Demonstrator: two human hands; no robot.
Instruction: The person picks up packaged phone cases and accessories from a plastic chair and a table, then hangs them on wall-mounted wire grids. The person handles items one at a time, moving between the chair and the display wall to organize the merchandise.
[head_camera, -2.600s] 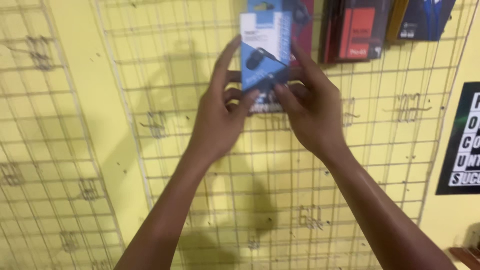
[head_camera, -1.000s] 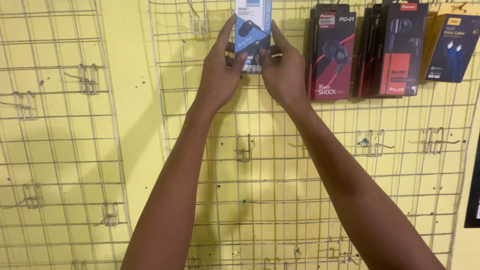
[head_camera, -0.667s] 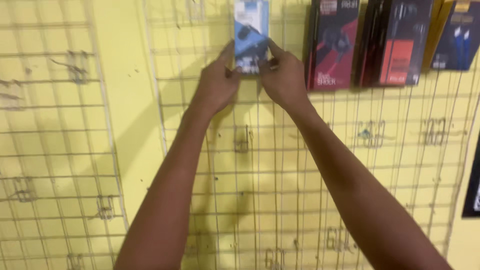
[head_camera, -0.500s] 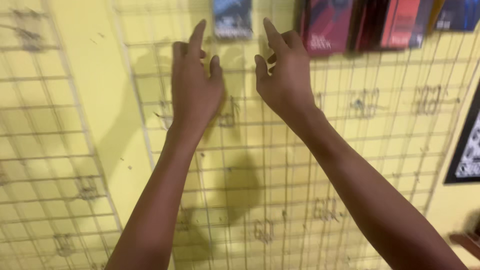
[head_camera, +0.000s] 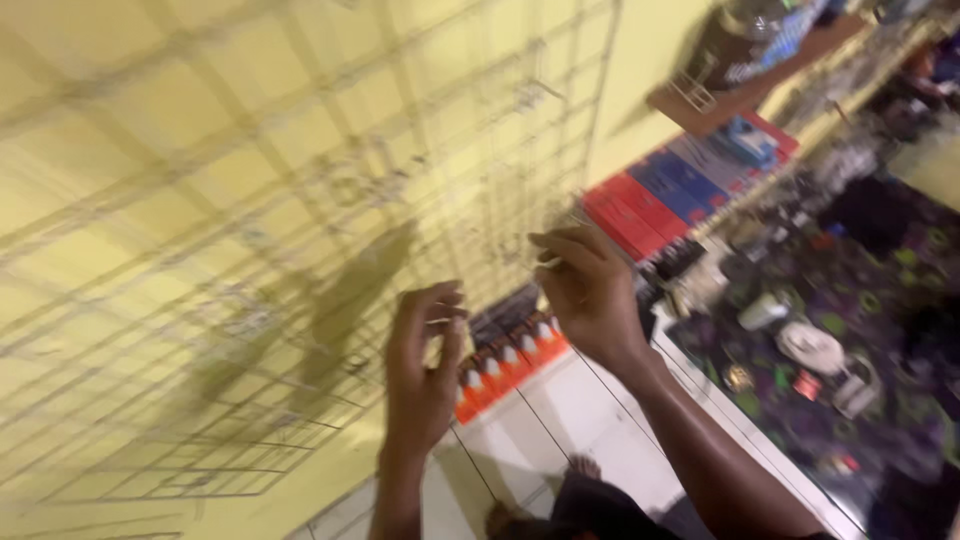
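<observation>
Head view, tilted and blurred by motion, shows both hands empty, fingers loosely curled and gripping nothing. The left hand (head_camera: 425, 355) sits just below the middle of the frame, its fingertips close to the wire grid panel (head_camera: 300, 250); whether they touch the wire cannot be told through the blur. The right hand (head_camera: 590, 290), slightly higher and to the right, has its fingers bent toward what looks like a small metal hook (head_camera: 555, 262) on the grid, near it and perhaps touching. The grid covers the yellow wall (head_camera: 120, 120) across the left and centre of the frame, and the hands' shadows fall on it to the left of the left hand. Judging by its look, the grid is thin, stiff wire, light but springy, and a hook is best pinched at its shank close to the wire. Below the hands a row of small orange-and-black packages (head_camera: 505, 365) stands at the foot of the wall, beside pale floor tiles (head_camera: 570, 420). At right centre, red and blue boxes (head_camera: 680, 190) lie stacked, and a cluttered dark surface (head_camera: 850, 330) fills the lower right.
</observation>
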